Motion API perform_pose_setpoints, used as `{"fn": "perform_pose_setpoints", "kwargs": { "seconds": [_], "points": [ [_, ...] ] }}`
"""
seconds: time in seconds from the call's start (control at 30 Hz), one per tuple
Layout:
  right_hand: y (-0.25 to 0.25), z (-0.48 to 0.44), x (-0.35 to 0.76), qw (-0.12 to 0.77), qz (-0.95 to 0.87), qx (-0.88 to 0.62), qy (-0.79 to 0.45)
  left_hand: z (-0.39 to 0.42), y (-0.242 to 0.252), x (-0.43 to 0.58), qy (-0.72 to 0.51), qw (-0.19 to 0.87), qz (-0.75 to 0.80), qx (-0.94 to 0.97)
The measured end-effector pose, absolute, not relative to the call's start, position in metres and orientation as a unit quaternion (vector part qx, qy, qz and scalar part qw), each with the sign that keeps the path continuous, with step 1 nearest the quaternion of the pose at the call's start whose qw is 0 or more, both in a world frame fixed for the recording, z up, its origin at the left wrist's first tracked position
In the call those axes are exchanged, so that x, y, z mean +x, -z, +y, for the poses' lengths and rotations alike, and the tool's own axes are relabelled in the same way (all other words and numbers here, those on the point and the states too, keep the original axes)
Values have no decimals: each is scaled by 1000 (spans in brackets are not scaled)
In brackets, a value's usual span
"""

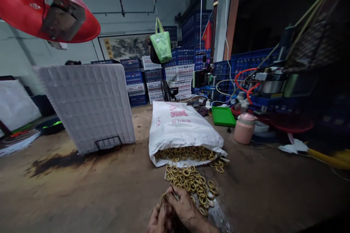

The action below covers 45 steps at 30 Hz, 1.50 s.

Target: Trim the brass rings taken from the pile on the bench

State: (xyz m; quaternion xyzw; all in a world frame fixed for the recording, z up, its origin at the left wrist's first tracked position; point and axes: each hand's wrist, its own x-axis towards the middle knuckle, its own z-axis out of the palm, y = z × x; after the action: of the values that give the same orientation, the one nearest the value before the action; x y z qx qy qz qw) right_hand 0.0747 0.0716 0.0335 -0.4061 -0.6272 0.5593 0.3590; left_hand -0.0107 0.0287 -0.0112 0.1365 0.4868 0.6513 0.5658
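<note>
- At the bottom centre of the table [104, 196], both hands close together, nearly touching, in front of loose rings.
- Right hand [186, 205]: fingers bent in, pinching a small metal tool [175, 193], slim, dark and silvery; tool type too small to tell.
- Left hand [158, 219]: fingers curled in, narrow, up against the right; fingertips partly hidden, cannot tell what they grip.
- Thin yellowish curve at the fingertips, looks like a ring edge; cannot tell which hand has it.
- Gold-coloured rings [187, 177]: heaped just beyond the hands, trailing toward the right hand's side and back to the sack mouth.
- White sack [186, 125]: lying flat, open end toward the person, more rings inside, red print and square code on top.
- Clear plastic [220, 214]: crumpled, right of the hands, near the last rings.
- Right of sack: green tray [222, 116], then pink jar [244, 129], upright, the two apart.
- Left: whitish ribbed panel [90, 105], tilted, black wire stand [109, 143] at its foot; dark stain on the table beside it.
- Above left: red lamp [84, 25].
- Behind: stacked blue and white crates [179, 72], green bag [161, 47] hanging, black fan [165, 90].
</note>
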Motion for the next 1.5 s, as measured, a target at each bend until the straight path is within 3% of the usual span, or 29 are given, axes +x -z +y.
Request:
{"fn": "perform_pose_setpoints", "kwargs": {
  "seconds": [0.23,0.6,0.83,1.2,1.5],
  "points": [
    [-35,63,92,358,-691,-405,-480,8,-18,-5,-646,497,532,228],
    [-48,51,105,291,-775,-408,-385,-3,-17,-13,-585,268,592,486],
    [-53,50,104,303,-739,-404,-446,-4,-12,-13,-573,292,593,485],
    [-55,51,101,317,-633,-414,-572,-6,-7,-15,-583,224,602,497],
    [-54,49,97,317,-664,-404,-544,-10,-16,-11,-626,353,537,442]
  ]
}}
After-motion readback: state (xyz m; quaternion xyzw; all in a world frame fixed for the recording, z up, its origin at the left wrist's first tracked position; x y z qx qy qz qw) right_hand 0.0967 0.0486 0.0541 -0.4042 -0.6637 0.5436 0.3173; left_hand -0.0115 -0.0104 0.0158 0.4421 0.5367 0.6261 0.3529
